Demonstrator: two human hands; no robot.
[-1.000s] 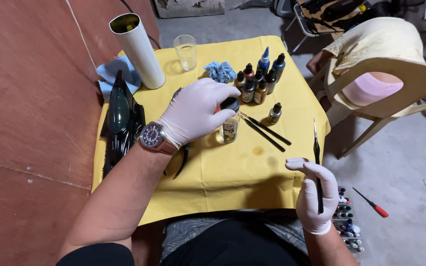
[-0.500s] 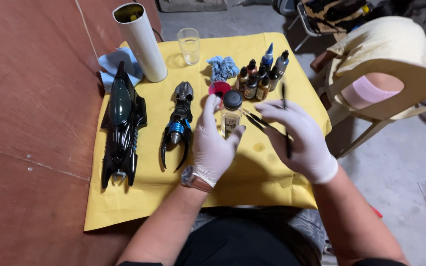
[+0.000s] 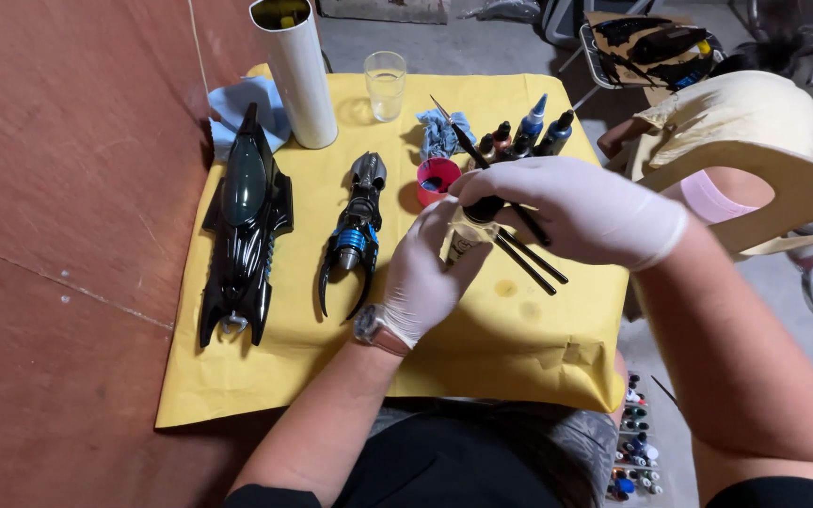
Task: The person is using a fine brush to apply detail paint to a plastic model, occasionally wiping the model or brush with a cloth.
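Here, on the yellow cloth [image 3: 265, 376], the long black model vehicle [image 3: 243, 221] lies at the far left edge, with the white tube [image 3: 295, 75] standing behind it and the smaller black-and-blue model [image 3: 354, 230] lying just to its right. Right of that smaller model, the gloved left hand [image 3: 422, 273] is closed around a small paint bottle [image 3: 466, 243], held just above the cloth's middle, while the gloved right hand [image 3: 566, 207] has its fingers clamped on the bottle's black cap and also pinches a thin brush [image 3: 454, 127]. Behind the hands sit a red cup [image 3: 437, 179], a blue rag [image 3: 439, 132] and a cluster of dropper bottles [image 3: 529, 132]; two black sticks [image 3: 534, 263] lie under the right hand.
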